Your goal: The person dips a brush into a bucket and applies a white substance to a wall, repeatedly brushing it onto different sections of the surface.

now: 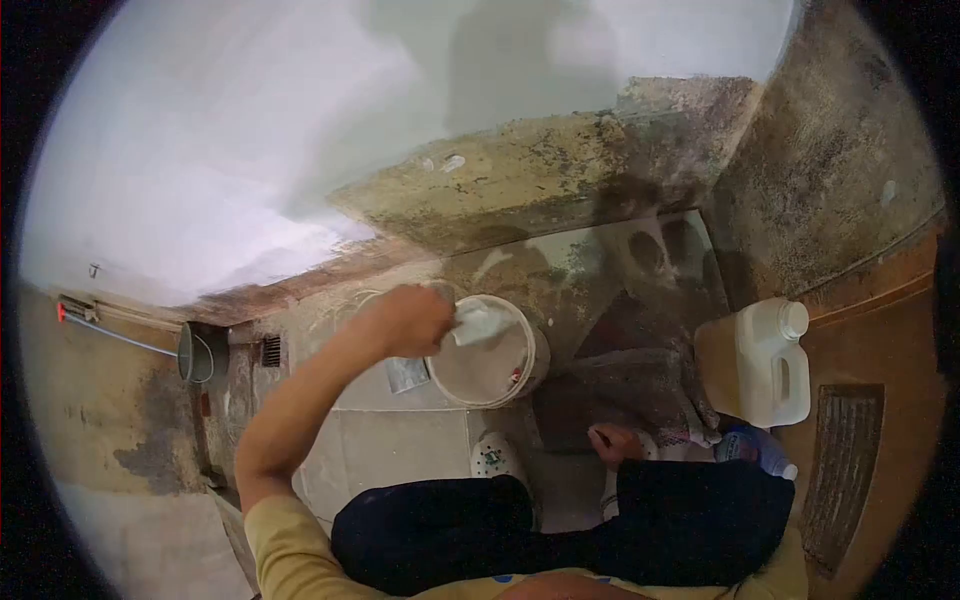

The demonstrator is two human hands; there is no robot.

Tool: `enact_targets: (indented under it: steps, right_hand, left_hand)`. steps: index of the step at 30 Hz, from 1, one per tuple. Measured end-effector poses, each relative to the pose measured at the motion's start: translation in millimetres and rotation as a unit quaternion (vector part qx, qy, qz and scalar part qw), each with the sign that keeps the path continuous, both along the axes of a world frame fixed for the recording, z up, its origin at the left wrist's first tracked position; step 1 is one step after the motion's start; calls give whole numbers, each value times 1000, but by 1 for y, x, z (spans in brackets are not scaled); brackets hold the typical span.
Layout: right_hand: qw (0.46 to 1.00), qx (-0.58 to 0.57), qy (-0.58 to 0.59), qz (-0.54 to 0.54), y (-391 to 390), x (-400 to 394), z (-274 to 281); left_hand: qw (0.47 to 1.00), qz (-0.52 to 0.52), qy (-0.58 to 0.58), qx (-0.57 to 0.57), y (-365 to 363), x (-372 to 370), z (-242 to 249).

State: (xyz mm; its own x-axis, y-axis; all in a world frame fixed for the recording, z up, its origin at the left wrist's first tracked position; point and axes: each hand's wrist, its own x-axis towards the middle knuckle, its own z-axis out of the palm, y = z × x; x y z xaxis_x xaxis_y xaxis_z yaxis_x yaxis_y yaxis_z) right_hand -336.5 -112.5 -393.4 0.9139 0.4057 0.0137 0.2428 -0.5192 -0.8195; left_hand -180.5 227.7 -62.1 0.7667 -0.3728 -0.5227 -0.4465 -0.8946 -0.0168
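My left hand (412, 320) is closed around a pale, flat-looking tool (480, 325), whose exact kind I cannot make out. Both are over the left part of a white round bucket (541, 362). Inside the bucket is greyish-white material, with a small red and white thing (515, 376) near its right inner side. Below and to the right of the bucket, my right hand (615, 443) hangs beside my knee, its fingers slightly apart and nothing visible in them.
A grey flat piece (408, 375) lies left of the bucket. At the right stand a large jug (775, 370) and a bottle (742, 447) near dark cloth (620, 390). A dark bucket (200, 352) is far left. The stained wall (500, 175) rises ahead.
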Motion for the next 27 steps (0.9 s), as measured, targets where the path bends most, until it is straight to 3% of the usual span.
enact_targets:
  steps: [4,6,8,10,11,13,16,18,27]
  right_hand:
    - [1000,9,-2,-2,1,0,9]
    - [999,40,1,-31,1,0,3]
    - [999,37,31,7,-8,5,-10]
    - [996,33,65,43,-7,-1,-12]
    - [999,39,10,27,-4,0,-11]
    - [998,43,-45,16,2,0,-7]
    - [998,-7,-65,-9,6,1,6]
    - [997,-62,42,25,5,3,14]
    - [1000,-15,1,-20,6,0,14]
  left_hand:
    - [991,-85,83,63,-17,10,-68]
    - [987,-78,108,88,-25,10,-71]
    - [982,-75,134,110,-26,14,-72]
    - [982,-3,158,106,-22,12,-78]
    - [980,0,170,102,-18,6,-91]
    - [996,-72,24,45,-8,-5,-124]
    - [999,-37,-16,-6,-6,-12,-161]
    - [999,-43,4,1,-5,-8,-178]
    - [997,-61,41,5,-2,-17,-207]
